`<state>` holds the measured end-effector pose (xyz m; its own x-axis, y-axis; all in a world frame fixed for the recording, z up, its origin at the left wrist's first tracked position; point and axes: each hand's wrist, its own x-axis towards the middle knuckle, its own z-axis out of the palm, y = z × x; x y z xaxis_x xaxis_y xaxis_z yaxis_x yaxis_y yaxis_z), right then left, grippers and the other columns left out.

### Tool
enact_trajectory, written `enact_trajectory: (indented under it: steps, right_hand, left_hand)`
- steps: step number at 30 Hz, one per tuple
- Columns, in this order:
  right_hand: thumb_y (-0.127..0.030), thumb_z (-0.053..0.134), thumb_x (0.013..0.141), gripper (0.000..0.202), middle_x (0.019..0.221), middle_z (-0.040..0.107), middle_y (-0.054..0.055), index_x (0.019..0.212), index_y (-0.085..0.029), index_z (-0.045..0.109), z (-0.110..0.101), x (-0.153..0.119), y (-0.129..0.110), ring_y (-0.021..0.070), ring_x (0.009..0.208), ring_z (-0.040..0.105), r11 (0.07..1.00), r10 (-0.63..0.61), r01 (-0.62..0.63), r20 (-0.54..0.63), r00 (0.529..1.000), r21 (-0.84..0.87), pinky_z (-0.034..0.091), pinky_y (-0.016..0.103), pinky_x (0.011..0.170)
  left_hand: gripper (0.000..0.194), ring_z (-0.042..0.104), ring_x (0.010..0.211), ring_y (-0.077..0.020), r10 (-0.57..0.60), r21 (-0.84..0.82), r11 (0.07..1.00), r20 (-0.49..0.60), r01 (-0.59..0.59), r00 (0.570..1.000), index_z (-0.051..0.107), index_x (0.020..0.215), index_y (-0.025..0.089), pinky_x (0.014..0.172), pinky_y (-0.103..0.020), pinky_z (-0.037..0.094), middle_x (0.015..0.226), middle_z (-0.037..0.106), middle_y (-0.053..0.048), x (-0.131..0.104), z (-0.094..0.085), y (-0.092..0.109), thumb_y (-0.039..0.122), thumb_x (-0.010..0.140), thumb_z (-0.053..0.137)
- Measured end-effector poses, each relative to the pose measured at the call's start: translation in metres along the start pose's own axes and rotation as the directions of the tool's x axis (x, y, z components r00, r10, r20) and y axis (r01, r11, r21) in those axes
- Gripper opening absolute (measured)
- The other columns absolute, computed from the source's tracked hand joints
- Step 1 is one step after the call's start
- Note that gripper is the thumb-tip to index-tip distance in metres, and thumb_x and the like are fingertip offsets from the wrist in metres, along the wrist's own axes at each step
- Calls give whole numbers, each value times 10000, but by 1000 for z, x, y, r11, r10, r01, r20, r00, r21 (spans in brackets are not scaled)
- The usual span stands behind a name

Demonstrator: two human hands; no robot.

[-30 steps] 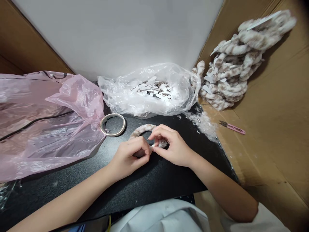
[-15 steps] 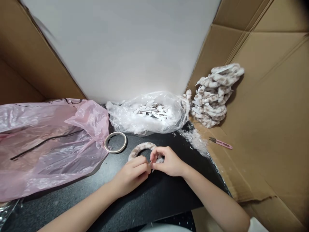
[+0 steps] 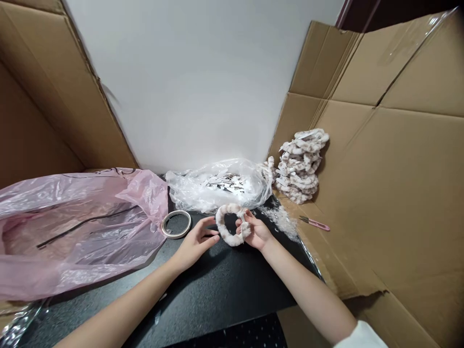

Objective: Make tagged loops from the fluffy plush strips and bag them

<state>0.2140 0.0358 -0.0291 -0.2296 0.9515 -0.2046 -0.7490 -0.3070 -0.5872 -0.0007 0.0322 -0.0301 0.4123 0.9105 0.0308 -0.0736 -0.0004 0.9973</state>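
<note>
A fluffy white and beige ring (image 3: 225,231), like a plush hair band, is held up above the black table (image 3: 203,295). My right hand (image 3: 258,232) grips its right side, with fingers wrapped around the fabric. On the ring's other side, my left hand (image 3: 198,241) has its fingers apart and holds nothing, the fingertips close to the ring's left edge. A roll of tape (image 3: 176,236) lies just left of my left hand. Behind the ring rests a clear plastic bag (image 3: 192,191) with many small white tags (image 3: 228,182) in it.
A pink plastic bag (image 3: 90,261) with a thin black strip (image 3: 85,224) covers the left side. Several similar fluffy rings (image 3: 300,166) are stacked at the right against cardboard (image 3: 391,193). Pink-handled thread snips (image 3: 314,223) lie near scattered fluff (image 3: 281,220).
Both hands were together at the ring's lower right edge. Now my right hand has lifted the ring and my left hand has let go and opened. The camera view has shifted.
</note>
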Motion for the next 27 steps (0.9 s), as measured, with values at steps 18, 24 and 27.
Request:
enact_trajectory:
  steps: [18, 24, 27]
  right_hand:
    - [-383, 579, 892, 249, 558, 531, -42, 790, -162, 525, 4, 3, 21, 69, 413, 448, 938, 320, -296, 124, 939, -181, 445, 233, 505]
    - [-344, 631, 849, 231, 507, 494, -74, 764, -178, 495, 7, -2, 25, 73, 404, 442, 904, 365, -298, 187, 912, -307, 478, 260, 561]
    - [-345, 680, 806, 244, 547, 561, -58, 786, -180, 502, 6, -4, 27, 88, 447, 520, 902, 329, -247, 193, 925, -354, 494, 265, 587]
  left_hand:
    - [347, 212, 350, -45, -237, -634, 737, 85, 236, 968, 405, 648, 184, 355, -146, 263, 470, 214, 108, 11, -11, 0, 389, 874, 570]
    - [446, 188, 343, -33, -243, -581, 782, 50, 226, 969, 376, 597, 188, 335, -140, 240, 445, 212, 114, 11, -12, 0, 490, 812, 624]
    - [443, 313, 343, -39, -231, -495, 843, 23, 212, 973, 464, 624, 168, 347, -165, 318, 464, 392, 81, 8, -7, 4, 526, 723, 704]
